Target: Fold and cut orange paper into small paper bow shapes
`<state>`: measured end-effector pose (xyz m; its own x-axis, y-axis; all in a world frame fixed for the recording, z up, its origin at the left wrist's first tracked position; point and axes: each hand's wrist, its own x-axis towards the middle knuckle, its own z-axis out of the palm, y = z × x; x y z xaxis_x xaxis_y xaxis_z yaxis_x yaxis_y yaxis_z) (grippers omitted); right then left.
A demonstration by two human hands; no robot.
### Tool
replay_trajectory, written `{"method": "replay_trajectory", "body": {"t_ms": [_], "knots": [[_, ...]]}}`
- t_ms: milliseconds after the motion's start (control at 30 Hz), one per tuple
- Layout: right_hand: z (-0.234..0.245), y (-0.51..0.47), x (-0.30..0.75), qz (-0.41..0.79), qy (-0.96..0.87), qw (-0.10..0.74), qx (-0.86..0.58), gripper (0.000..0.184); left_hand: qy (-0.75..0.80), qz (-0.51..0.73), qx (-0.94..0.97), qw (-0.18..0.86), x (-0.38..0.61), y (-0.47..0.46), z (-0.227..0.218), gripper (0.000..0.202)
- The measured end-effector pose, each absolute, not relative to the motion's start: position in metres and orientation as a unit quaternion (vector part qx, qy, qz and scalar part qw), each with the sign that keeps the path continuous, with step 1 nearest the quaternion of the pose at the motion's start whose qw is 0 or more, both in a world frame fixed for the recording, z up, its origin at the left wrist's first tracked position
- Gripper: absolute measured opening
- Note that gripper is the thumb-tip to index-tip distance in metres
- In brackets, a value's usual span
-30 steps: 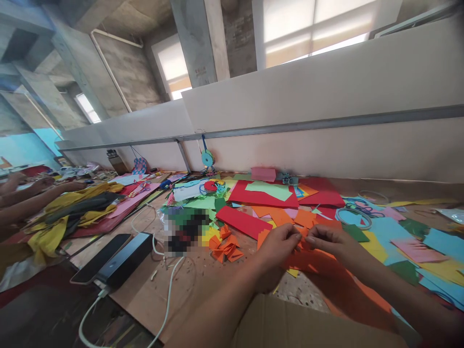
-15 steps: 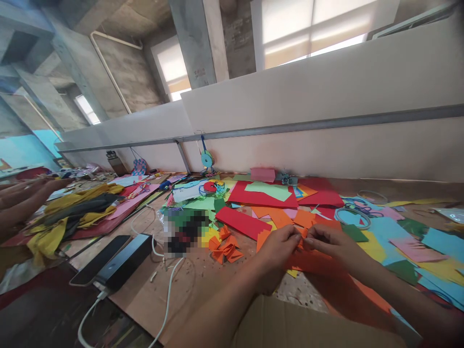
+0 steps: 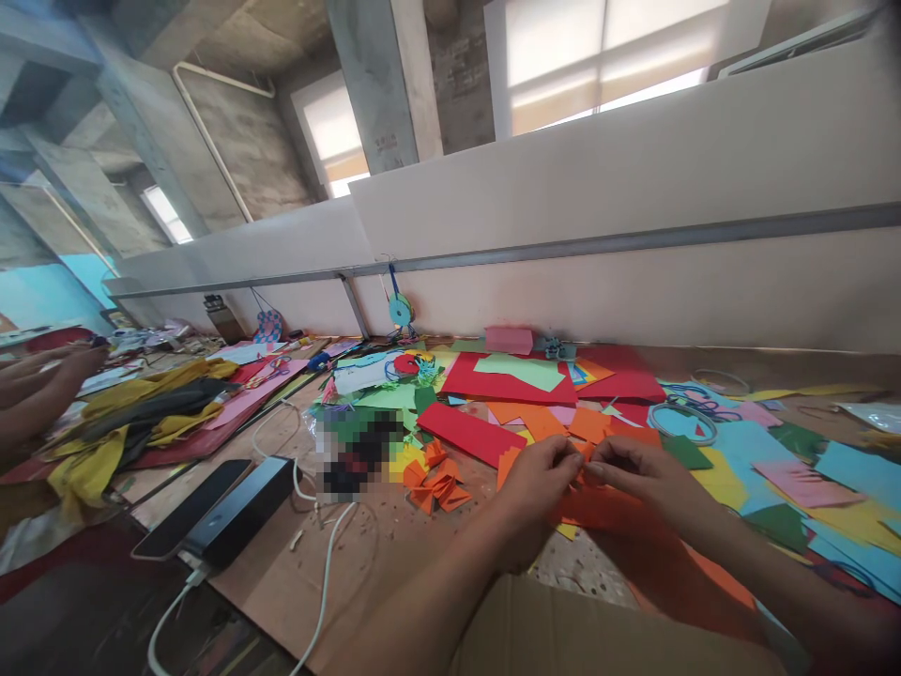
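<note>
My left hand (image 3: 541, 488) and my right hand (image 3: 637, 474) meet over the table, each pinching a small piece of orange paper (image 3: 583, 469) between thumb and fingers. Most of that piece is hidden by my fingers. Under my hands lies a larger orange sheet (image 3: 598, 512). To the left of my left hand sits a small heap of folded orange paper pieces (image 3: 437, 481). Just beyond my hands are more orange sheets (image 3: 545, 424) and a folded red sheet (image 3: 470, 434).
A black power bank (image 3: 243, 512) with a white cable (image 3: 328, 554) and a phone (image 3: 190, 512) lie at the table's left edge. Blue, pink and yellow papers (image 3: 795, 479) spread to the right. At far left, another person's arms (image 3: 46, 394) show beyond yellow cloth (image 3: 151, 390).
My hands stay almost in place, still pinching the orange paper. At far left, the other person's arms have shifted left.
</note>
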<state>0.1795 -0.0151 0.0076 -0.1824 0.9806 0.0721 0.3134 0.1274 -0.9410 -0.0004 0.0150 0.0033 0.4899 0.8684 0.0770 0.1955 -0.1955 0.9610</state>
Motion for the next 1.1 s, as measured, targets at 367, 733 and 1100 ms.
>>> {"method": "replay_trajectory", "body": {"t_ms": [367, 733, 1100], "knots": [[0.005, -0.015, 0.179, 0.492, -0.547, 0.444, -0.511, 0.032, 0.369, 0.440, 0.599, 0.558, 0.011, 0.014, -0.005, 0.020], [0.003, -0.012, 0.181, 0.502, -0.532, 0.455, -0.508, 0.033, 0.387, 0.434, 0.603, 0.546, 0.009, 0.018, -0.005, 0.026], [0.006, -0.014, 0.177, 0.496, -0.527, 0.459, -0.515, 0.038, 0.368, 0.430, 0.568, 0.598, 0.012, 0.011, 0.002, 0.028]]}}
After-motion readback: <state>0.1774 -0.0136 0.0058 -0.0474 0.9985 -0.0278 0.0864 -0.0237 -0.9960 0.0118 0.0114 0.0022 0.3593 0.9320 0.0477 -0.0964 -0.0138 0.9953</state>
